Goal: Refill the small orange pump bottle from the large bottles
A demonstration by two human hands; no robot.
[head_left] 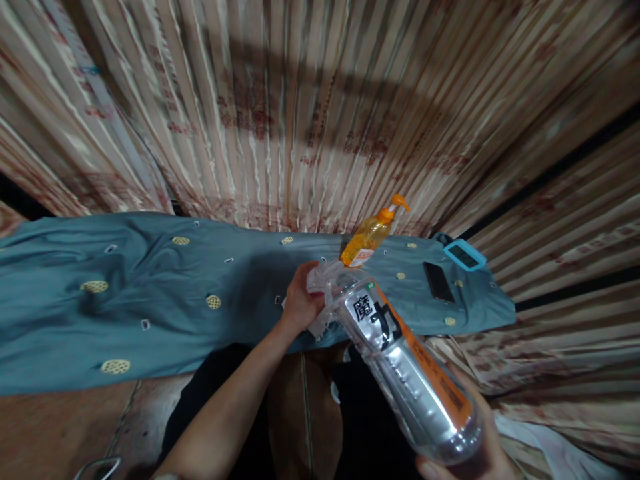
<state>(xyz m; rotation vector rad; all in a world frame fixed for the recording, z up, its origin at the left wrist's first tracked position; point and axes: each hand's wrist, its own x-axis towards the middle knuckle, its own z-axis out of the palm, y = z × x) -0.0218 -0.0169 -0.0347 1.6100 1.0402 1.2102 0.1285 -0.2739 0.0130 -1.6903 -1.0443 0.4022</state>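
Note:
A large clear plastic bottle (400, 373) with a silver and orange label lies tilted across the front of the view. My right hand (475, 427) grips its base end at the lower right. At the bottle's neck end, my left hand (304, 300) is closed around a crumpled whitish piece (325, 287), tissue or thin plastic, I cannot tell which. This piece touches the neck. Just beyond stands an orange pump bottle (369, 237) of yellow-orange liquid, leaning in the view.
A blue-green cloth (175, 300) with yellow pineapple prints covers the long surface. On its right part lie a dark phone (439, 282) and a light-blue framed device (465, 255). Patterned curtains (300, 120) hang behind and at the right. My legs are below the edge.

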